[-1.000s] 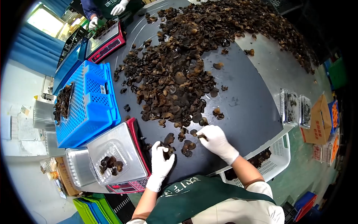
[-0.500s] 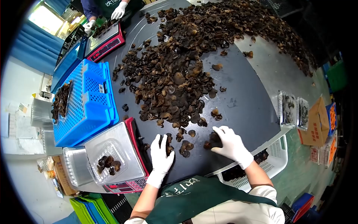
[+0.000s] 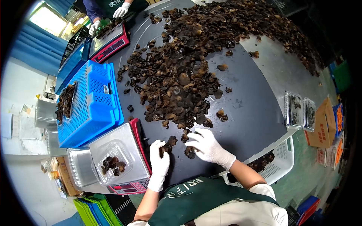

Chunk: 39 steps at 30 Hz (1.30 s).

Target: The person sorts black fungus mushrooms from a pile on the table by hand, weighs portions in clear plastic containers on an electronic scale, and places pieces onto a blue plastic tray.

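Both my hands wear white gloves and rest low over the dark tabletop. My left hand is beside a few wood ear mushrooms, its thumb and fingers apart and curved around some pieces. Just to the right, my right hand reaches leftward with its fingers spread, touching another small cluster of wood ear mushrooms; its fingertips partly cover them. Beyond both hands lies a large heap of wood ear mushrooms. Left of my left hand, a red-framed scale bears a clear plastic tray with several mushrooms in it.
A blue crate stands behind the scale, with a filled tray on top. Across the table, a co-worker's gloved hands are near another scale. Clear boxes sit at the right edge, above a white basket.
My right hand has moved left, bringing mushroom pieces closer to my left hand. My left hand has shifted slightly, its fingers more curved. The whole view has shifted a little.
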{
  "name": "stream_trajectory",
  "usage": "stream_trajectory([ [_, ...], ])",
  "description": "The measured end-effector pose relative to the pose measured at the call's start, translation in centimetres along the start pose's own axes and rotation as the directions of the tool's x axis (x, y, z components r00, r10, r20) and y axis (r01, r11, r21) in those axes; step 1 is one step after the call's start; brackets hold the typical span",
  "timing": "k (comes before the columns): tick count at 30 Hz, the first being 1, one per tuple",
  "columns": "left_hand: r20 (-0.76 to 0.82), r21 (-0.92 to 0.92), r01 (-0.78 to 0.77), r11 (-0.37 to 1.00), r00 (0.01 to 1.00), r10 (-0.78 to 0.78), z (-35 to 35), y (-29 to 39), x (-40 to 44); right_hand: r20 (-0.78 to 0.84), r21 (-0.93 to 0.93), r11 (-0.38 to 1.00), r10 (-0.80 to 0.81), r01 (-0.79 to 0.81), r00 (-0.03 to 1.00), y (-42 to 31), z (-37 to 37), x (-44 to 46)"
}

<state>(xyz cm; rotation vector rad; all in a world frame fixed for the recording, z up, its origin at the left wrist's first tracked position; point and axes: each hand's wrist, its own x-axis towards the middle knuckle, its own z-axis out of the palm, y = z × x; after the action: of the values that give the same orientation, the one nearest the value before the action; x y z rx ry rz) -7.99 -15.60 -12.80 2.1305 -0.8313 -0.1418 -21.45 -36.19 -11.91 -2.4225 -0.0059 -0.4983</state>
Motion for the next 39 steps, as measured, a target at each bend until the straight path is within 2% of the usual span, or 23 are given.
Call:
stream_trajectory([
  [2, 0.114, 0.127, -0.068, 0.990, 0.992, 0.054, 0.1, 0.9, 0.9, 0.131, -0.080, 0.995, -0.040, 0.051, 0.991, -0.3, 1.2, -0.1],
  [4, 0.181, 0.219, -0.127, 0.967, 0.980, 0.088, 0.9, 2.1, 1.6, 0.121, -0.087, 0.994, -0.056, 0.067, 0.991, -0.2, 1.4, -0.1],
  [6, 0.272, 0.263, -0.190, 0.946, 0.955, 0.116, 2.0, 1.1, 1.9, 0.081, 0.064, 0.998, -0.032, 0.027, 0.996, 0.7, 1.9, -0.8],
  [7, 0.269, 0.253, -0.187, 0.949, 0.956, 0.116, 2.4, 0.6, 2.0, -0.047, 0.073, 0.996, -0.050, 0.054, 0.998, 0.8, 1.7, -0.7],
  [10, 0.179, 0.082, -0.075, 0.994, 0.982, 0.059, 2.4, 0.4, 2.6, -0.096, 0.313, 0.942, 0.162, -0.124, 0.982, 1.6, 0.6, -1.6],
  [11, 0.114, -0.019, -0.033, 0.999, 0.993, 0.035, 2.0, 0.6, 2.7, -0.097, 0.473, 0.846, 0.327, -0.245, 0.940, 1.7, 0.2, -2.1],
  [13, 0.084, -0.148, 0.139, 0.979, 0.988, -0.128, 0.8, 2.0, 2.9, -0.165, 0.482, 0.850, 0.326, -0.213, 0.931, 2.8, -0.7, -3.4],
  [15, 0.099, -0.312, 0.276, 0.909, 0.961, -0.258, 0.1, 1.9, 2.9, 0.089, 0.879, 0.282, 0.696, -0.385, 0.713, 3.4, -1.3, -5.0],
  [16, 0.202, -0.621, 0.419, 0.662, 0.902, -0.381, -0.2, 1.8, 2.5, 0.242, 0.969, -0.141, 0.691, -0.201, 0.681, 3.5, -1.8, -5.3],
  [18, 0.333, -0.847, 0.479, 0.232, 0.817, -0.471, -0.9, 2.2, 2.2, 0.335, 0.837, -0.546, 0.561, 0.035, 0.757, 4.4, -2.1, -6.6],
  [19, 0.421, -0.870, 0.491, 0.042, 0.785, -0.455, -1.4, 2.4, 2.3, 0.332, 0.771, -0.624, 0.560, 0.124, 0.759, 4.6, -1.5, -6.9],
  [22, 0.544, -0.839, 0.494, -0.228, 0.756, -0.364, -2.1, 2.8, 1.7, 0.415, 0.667, -0.729, 0.538, 0.157, 0.733, 4.6, -2.2, -6.7],
  [24, 0.581, -0.813, 0.498, -0.302, 0.722, -0.375, -2.0, 3.0, 1.4, 0.425, 0.696, -0.703, 0.570, 0.149, 0.703, 4.7, -2.3, -6.2],
  [27, 0.603, -0.796, 0.553, -0.247, 0.684, -0.411, -1.5, 2.1, 1.1, 0.406, 0.772, -0.613, 0.679, 0.167, 0.612, 5.1, -2.3, -5.1],
  [28, 0.574, -0.799, 0.570, -0.188, 0.632, -0.520, -1.3, 2.3, 0.9, 0.371, 0.866, -0.494, 0.731, 0.070, 0.572, 5.1, -2.6, -4.4],
  [30, 0.498, -0.780, 0.618, 0.097, 0.707, -0.502, -1.2, 2.2, 0.8, 0.256, 0.954, -0.101, 0.767, -0.282, 0.589, 5.0, -3.1, -2.7],
  [31, 0.477, -0.756, 0.621, 0.207, 0.739, -0.476, -1.1, 2.0, 0.9, 0.173, 0.862, 0.141, 0.820, -0.486, 0.546, 4.6, -3.5, -1.7],
  [32, 0.477, -0.756, 0.621, 0.209, 0.740, -0.474, -0.9, 2.0, 1.1, -0.169, 0.730, 0.557, 0.709, -0.397, 0.684, 4.6, -2.1, -1.1],
  [33, 0.405, -0.679, 0.601, 0.422, 0.785, -0.468, -0.6, 2.2, 1.3, -0.245, 0.568, 0.682, 0.675, -0.461, 0.696, 4.1, -1.8, -0.2],
  [34, 0.337, -0.563, 0.554, 0.613, 0.831, -0.442, -0.3, 2.3, 1.7, -0.312, 0.378, 0.772, 0.626, -0.511, 0.714, 3.8, -1.8, 0.4],
  [36, 0.287, -0.407, 0.505, 0.761, 0.862, -0.418, 0.7, 1.6, 2.1, -0.289, 0.000, 0.831, 0.533, -0.557, 0.795, 4.7, -0.2, 0.3],
  [38, 0.192, -0.214, 0.234, 0.948, 0.962, -0.194, 1.9, 1.2, 2.6, -0.211, -0.243, 0.816, 0.483, -0.524, 0.850, 4.6, 0.4, 0.6],
  [39, 0.176, -0.207, 0.194, 0.959, 0.971, -0.159, 2.5, 1.0, 2.8, -0.197, -0.180, 0.823, 0.507, -0.540, 0.839, 4.2, 0.1, 1.0],
])
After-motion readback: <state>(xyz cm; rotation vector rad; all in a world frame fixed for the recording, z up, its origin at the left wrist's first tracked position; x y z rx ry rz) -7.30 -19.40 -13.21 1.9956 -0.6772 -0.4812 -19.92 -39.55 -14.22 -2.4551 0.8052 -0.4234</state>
